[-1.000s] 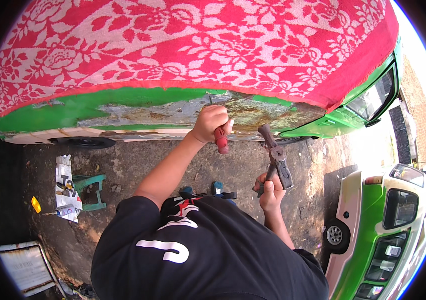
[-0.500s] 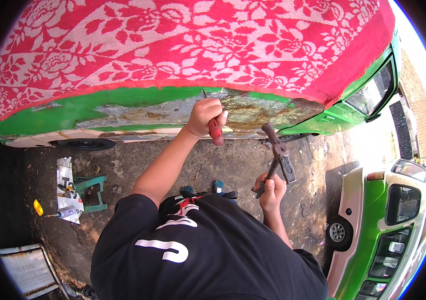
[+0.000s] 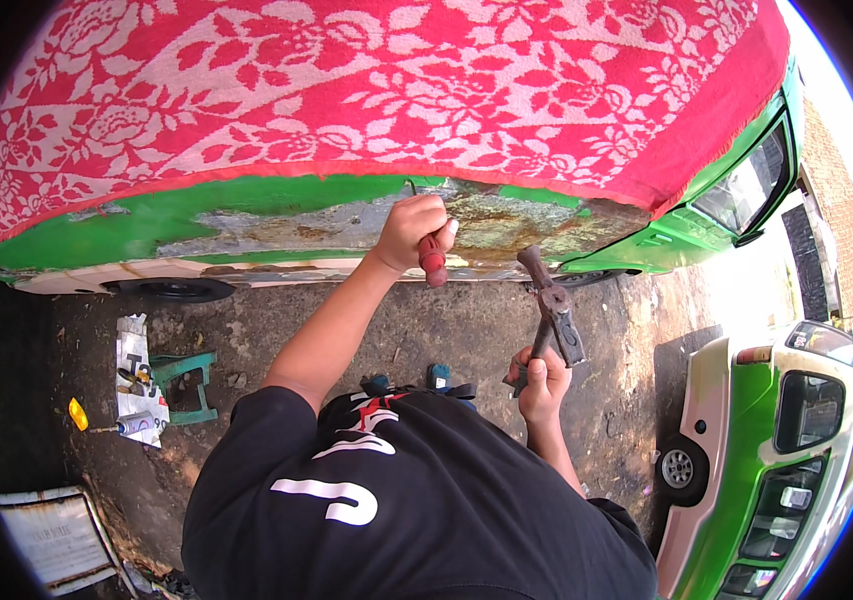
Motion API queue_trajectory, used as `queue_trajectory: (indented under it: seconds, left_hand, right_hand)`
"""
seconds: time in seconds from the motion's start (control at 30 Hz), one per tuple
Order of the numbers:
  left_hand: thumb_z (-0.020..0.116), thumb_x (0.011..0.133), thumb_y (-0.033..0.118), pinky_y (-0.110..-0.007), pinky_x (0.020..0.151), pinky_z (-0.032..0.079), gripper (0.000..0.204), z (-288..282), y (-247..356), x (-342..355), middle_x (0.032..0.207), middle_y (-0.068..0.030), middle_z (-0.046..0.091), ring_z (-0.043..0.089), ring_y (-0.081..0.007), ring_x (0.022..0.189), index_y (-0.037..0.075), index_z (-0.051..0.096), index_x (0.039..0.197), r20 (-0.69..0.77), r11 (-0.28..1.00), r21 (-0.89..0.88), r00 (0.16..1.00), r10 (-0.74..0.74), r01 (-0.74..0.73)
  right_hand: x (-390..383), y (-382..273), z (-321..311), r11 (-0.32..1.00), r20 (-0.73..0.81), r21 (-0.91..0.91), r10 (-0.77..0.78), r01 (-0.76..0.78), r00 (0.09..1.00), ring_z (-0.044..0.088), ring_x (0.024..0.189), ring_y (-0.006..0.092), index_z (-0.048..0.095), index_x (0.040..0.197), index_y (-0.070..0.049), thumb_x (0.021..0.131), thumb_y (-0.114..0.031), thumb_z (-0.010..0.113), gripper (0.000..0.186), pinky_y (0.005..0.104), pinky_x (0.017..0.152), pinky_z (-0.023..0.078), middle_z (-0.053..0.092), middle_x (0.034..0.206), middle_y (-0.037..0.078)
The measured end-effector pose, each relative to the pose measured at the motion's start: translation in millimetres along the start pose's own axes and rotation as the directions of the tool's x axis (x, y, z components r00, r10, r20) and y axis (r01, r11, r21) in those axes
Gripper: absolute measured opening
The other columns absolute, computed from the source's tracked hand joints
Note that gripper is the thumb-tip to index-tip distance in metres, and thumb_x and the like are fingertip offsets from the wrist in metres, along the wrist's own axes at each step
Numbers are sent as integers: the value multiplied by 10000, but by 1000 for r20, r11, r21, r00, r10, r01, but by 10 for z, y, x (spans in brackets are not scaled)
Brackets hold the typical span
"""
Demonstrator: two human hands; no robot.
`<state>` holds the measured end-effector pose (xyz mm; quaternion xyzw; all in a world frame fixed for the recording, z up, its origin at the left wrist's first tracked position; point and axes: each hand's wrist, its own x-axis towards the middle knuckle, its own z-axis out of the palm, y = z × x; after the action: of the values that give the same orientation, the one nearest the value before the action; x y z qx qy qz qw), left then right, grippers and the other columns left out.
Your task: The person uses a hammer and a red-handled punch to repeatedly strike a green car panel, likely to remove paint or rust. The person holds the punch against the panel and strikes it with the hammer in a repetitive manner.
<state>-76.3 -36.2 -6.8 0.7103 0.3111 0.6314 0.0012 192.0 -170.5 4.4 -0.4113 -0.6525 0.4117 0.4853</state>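
My left hand (image 3: 413, 228) is wrapped round a red-handled tool (image 3: 433, 262), whose thin dark tip reaches the scraped, rusty side panel (image 3: 504, 229) of a green van, near the upper edge of the bare patch. In my right hand (image 3: 539, 388), lower and to the right, is a heavy dark hammer (image 3: 553, 300), held by its handle with the head raised, apart from the red tool. A red cloth with pale flowers (image 3: 367, 90) covers the upper part of the van.
Another green-and-cream van (image 3: 747, 450) stands at lower right. At left are a green plastic stool (image 3: 187, 415), a printed sheet (image 3: 134, 385) with small tools and a can, and a small yellow object (image 3: 78, 414). A rusty white panel (image 3: 52, 535) lies at lower left.
My left hand and the red tool moved upward along the panel, mostly over the first half second. The hammer shifted slightly right, then back left; both tools stay gripped.
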Motion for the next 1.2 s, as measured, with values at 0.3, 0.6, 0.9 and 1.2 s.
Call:
queue_trajectory:
  seconds: [0.3,0.6,0.9,1.2]
  left_hand:
    - [670,711,19,-399,485,379,281,-16,-9,7,589,-91,396,441,-283,510,30,414,594,29,1000,29,1000,-8,7]
    - [673,708,23,-401,483,384,276,-28,-3,-2,587,-93,412,450,-286,509,31,421,595,27,1000,13,1000,-8,7]
    - [669,706,43,-402,470,369,278,-42,-38,42,573,-92,407,449,-285,498,38,419,583,61,1000,-7,998,11,-11]
    - [672,704,57,-395,448,363,267,-62,-24,168,546,-103,424,458,-284,480,36,443,568,147,998,-5,987,-67,68]
  right_hand:
    - [13,-10,22,1000,-6,-26,-5,5,1000,568,520,147,552,750,21,952,-560,505,617,277,485,439,557,600,65]
    - [24,-6,24,1000,1,-23,10,-10,1000,562,518,144,546,736,22,954,-554,503,618,278,483,431,557,596,73]
    - [20,9,23,1000,20,-17,14,-13,1000,565,522,143,545,736,17,954,-549,508,608,276,490,430,558,596,68]
    - [-48,-3,24,999,79,28,36,-38,996,599,514,140,604,741,28,949,-332,588,416,273,471,450,583,588,58]
